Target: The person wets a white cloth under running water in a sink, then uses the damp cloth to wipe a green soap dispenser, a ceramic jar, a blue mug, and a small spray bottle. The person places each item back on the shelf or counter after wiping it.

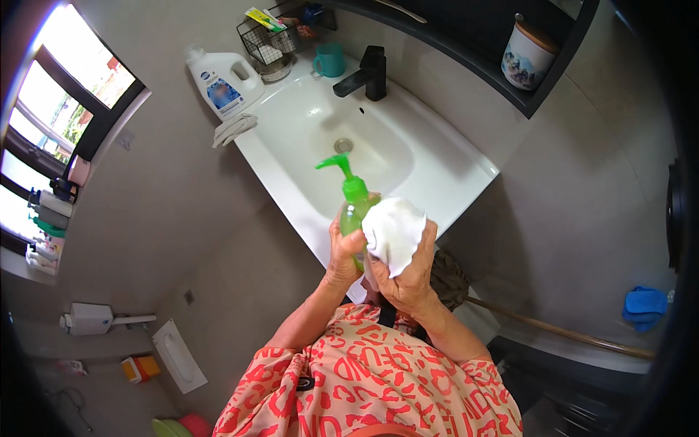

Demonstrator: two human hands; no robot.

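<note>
a clear green pump bottle [352, 207] with a bright green spout is held upright above the sink [451, 164] edge. the left hand [342, 255] grips its body; the right hand [408, 280] presses a white cloth [393, 233] against it, hiding the bottle's right side and base.

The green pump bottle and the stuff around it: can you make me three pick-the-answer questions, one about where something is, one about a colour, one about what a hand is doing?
1. Where is the white detergent jug?
A. on the sink's left corner
B. inside the basin
C. on the floor

2. What colour is the cup beside the black tap?
A. red
B. teal
C. yellow

3. What is the right hand doing?
A. hanging free
B. turning the tap
C. pressing a white cloth to the green pump bottle

Answers: 1 A, the jug stands on the counter edge by a folded cloth. 2 B, the cup is teal. 3 C, the cloth covers the bottle's side while the left hand grips it.
</note>
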